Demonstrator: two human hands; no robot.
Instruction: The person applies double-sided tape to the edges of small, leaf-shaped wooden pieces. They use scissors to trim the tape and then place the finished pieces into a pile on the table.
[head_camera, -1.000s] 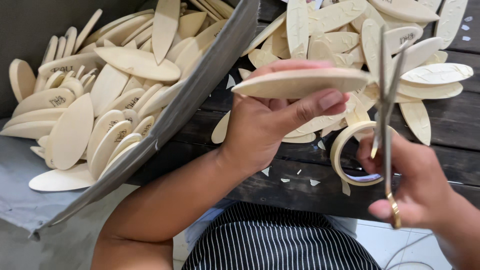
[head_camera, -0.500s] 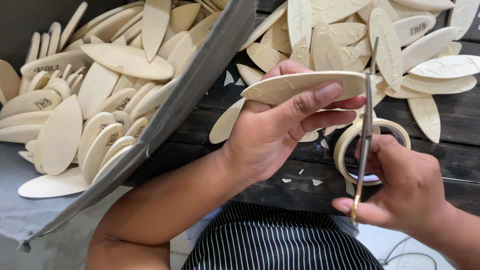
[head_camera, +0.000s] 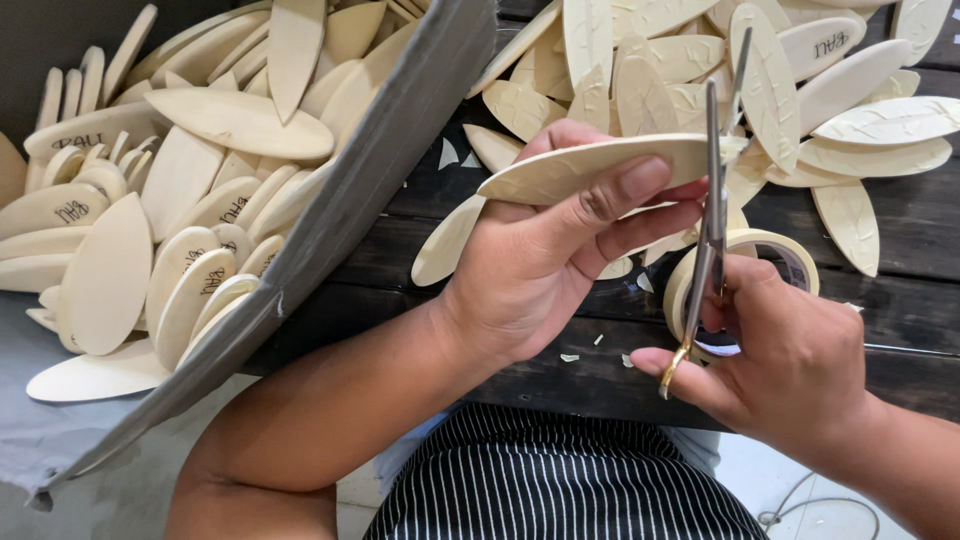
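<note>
My left hand (head_camera: 560, 250) grips a pale, leaf-shaped wooden piece (head_camera: 590, 165), held flat with the thumb on top. My right hand (head_camera: 790, 355) holds a pair of scissors (head_camera: 712, 210) with gold handles, blades pointing up. The blades are slightly apart and meet the right tip of the wooden piece. A roll of masking tape (head_camera: 745, 265) lies on the dark table just behind the scissors, partly hidden by my right hand.
A grey cardboard box (head_camera: 350, 215) at the left is full of several similar oval wooden pieces. More leaf-shaped pieces (head_camera: 800, 90) are piled on the dark wooden table (head_camera: 900, 230) at the back right. Small offcuts (head_camera: 580, 355) lie near the table's front edge.
The scissors have swung from the right side to upright against the right tip of the wooden piece. My left hand has held the piece nearly still.
</note>
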